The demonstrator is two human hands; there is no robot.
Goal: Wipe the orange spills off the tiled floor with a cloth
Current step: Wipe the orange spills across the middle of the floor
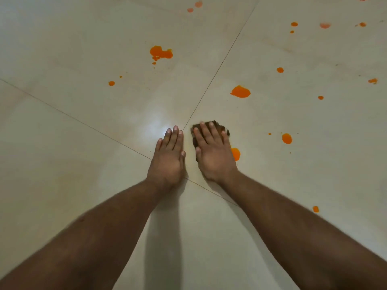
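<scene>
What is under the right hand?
A brown cloth lies flat under the right hand. An orange spill shows beside it; anything beneath the cloth is hidden.

A: Where are the hands?
B: Both bare forearms reach forward from the near edge. The left hand lies palm down, fingers straight and together.
A: And the other?
B: The right hand lies flat just beside it, fingers slightly spread.

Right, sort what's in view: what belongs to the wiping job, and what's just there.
Belongs to the job:
- brown cloth, pressed flat under the right hand
- orange spill at that hand's edge
- larger spills and, plus scattered spots
- tiled floor

Just there:
- left hand, flat on bare tile, holding nothing
- light glare on the tile
</scene>
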